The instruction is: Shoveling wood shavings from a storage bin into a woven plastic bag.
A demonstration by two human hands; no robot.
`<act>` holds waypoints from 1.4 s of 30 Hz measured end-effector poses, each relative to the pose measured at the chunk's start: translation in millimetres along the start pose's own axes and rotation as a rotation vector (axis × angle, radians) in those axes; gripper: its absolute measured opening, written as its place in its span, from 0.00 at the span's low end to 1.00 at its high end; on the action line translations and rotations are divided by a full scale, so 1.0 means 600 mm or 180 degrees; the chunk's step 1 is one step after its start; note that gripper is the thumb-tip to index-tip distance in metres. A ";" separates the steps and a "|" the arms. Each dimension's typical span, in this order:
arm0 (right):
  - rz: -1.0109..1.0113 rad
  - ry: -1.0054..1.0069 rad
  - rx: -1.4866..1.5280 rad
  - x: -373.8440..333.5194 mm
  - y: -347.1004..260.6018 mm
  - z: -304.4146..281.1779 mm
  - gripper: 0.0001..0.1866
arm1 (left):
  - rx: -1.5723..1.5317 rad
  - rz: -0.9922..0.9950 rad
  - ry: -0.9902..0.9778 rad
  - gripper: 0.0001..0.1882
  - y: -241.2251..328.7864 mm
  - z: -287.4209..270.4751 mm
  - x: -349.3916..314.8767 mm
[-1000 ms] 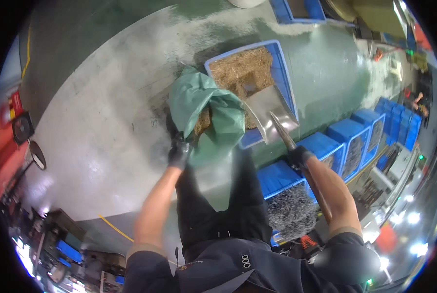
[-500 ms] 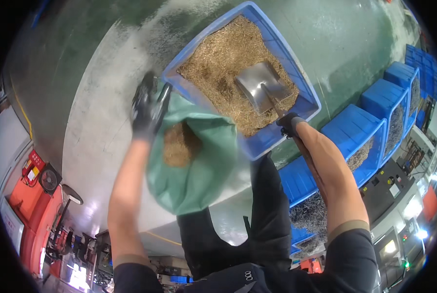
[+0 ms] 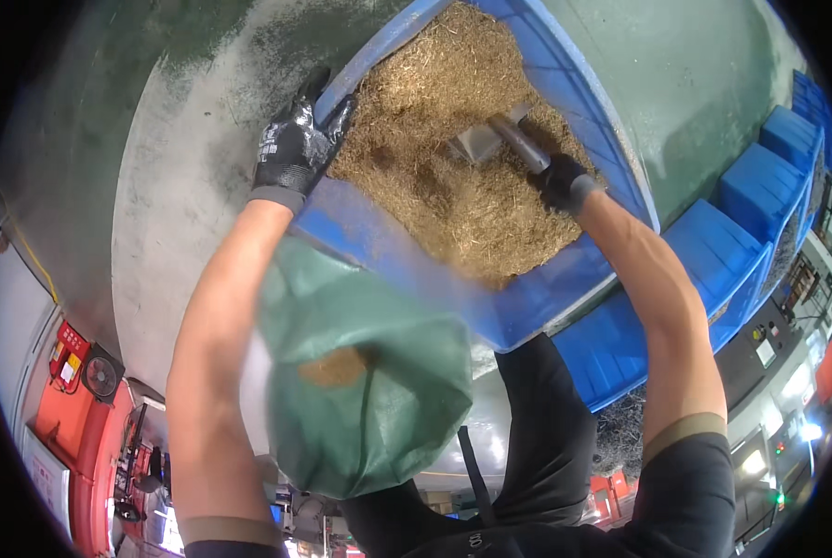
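Observation:
Before me a blue bin holds a heap of golden-brown shavings. My left hand, in a black glove, is closed around the bin's rim at its left corner. My gloved right hand grips a metal shovel low, by the blade. Much of that blade is sunk in or hidden by the shavings. Against the bin's near side stands a green sack, its mouth partly folded, with a patch of the same brown shavings showing inside. The rest of the sack's contents is hidden.
A row of blue bins runs along the right, some with grey shavings in them. At the left stand a red cabinet and a black fan. Dark control panels line the right edge. The floor is green and grey.
My left hand has moved from the sack's edge to the bin's corner. My right hand has shifted the shovel, whose blade is now deeper in the shavings. The bin and sack appear closer.

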State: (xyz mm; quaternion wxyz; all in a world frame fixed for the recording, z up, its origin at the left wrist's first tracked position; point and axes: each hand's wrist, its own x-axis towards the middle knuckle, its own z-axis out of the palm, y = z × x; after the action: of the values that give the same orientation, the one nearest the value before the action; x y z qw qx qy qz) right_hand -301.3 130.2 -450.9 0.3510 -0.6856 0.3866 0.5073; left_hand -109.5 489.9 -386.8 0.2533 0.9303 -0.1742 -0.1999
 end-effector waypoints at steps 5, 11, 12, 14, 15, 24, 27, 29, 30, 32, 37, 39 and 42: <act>-0.0083 -0.0085 0.0063 0.020 0.026 0.018 0.18 | 0.0093 -0.0201 -0.0181 0.30 0.007 -0.007 0.009; -0.0449 0.0307 0.0484 -0.007 0.054 0.045 0.16 | 0.0034 0.0171 0.0092 0.30 -0.005 -0.002 0.001; -0.0420 0.0332 0.0356 -0.017 0.059 0.044 0.16 | 0.0101 0.0116 0.0060 0.30 -0.007 -0.001 0.000; -0.0441 0.0362 0.0265 -0.039 0.069 0.040 0.16 | 0.0175 0.0266 0.0168 0.31 -0.005 0.000 0.001; -0.0507 0.0361 0.0295 -0.051 0.075 0.039 0.17 | 0.0242 0.0063 0.0023 0.33 -0.001 -0.004 0.002; -0.0580 0.0366 0.0379 -0.153 0.184 0.061 0.17 | -0.0993 -0.0183 -0.1315 0.39 0.147 -0.200 -0.142; -0.0990 0.0419 -0.0094 -0.211 0.217 0.061 0.15 | 0.0358 0.0814 -0.2103 0.43 0.181 -0.264 -0.244; -0.1068 0.0328 -0.0201 -0.258 0.233 0.055 0.13 | 0.1683 0.1324 -0.2104 0.46 0.187 -0.262 -0.282; -0.1075 0.0293 -0.0180 -0.283 0.239 0.048 0.12 | 0.1792 0.1160 -0.1870 0.36 0.187 -0.252 -0.288; -0.0927 0.0249 -0.0101 -0.329 0.247 0.032 0.16 | 0.2269 0.1239 -0.1957 0.22 0.176 -0.235 -0.262; -0.0687 0.0168 -0.0062 -0.438 0.261 -0.016 0.13 | 0.1802 0.0643 -0.1022 0.10 0.168 -0.250 -0.189; -0.0751 0.0272 -0.0473 -0.473 0.265 -0.032 0.13 | 0.1460 -0.0185 -0.1261 0.19 0.185 -0.265 -0.196; -0.0935 0.0435 -0.0777 -0.517 0.277 -0.050 0.13 | 0.0994 -0.0184 -0.0527 0.33 0.206 -0.297 -0.272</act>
State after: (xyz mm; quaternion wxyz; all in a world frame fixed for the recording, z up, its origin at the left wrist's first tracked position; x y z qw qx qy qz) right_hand -493.5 82.3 -158.7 0.3085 -0.8049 0.2409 0.4460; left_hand -195.1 530.7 -132.4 0.0847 0.9433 -0.1967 -0.2536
